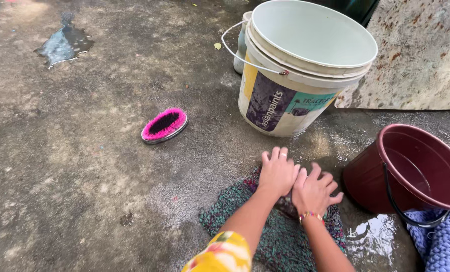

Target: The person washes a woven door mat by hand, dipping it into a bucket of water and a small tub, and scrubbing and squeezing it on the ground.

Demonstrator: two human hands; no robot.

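Observation:
A wet, dark green and purple knitted cloth (235, 206) lies bunched on the concrete floor in front of me. My left hand (277, 173) presses flat on its far edge, fingers spread. My right hand (314, 191), with a beaded bracelet at the wrist, presses down right beside it, touching the left hand. Both palms bear on the cloth; neither hand closes around it. A pink and black scrubbing brush (164, 125) lies bristles up on the floor to the left, well apart from my hands.
A large white plastic bucket (305, 95) with a wire handle stands just beyond my hands. A maroon bucket (416, 171) holding water sits at the right, a blue knitted cloth (444, 242) under it. A stone slab (416, 55) leans at the back right. Puddles (63, 44) dot the floor.

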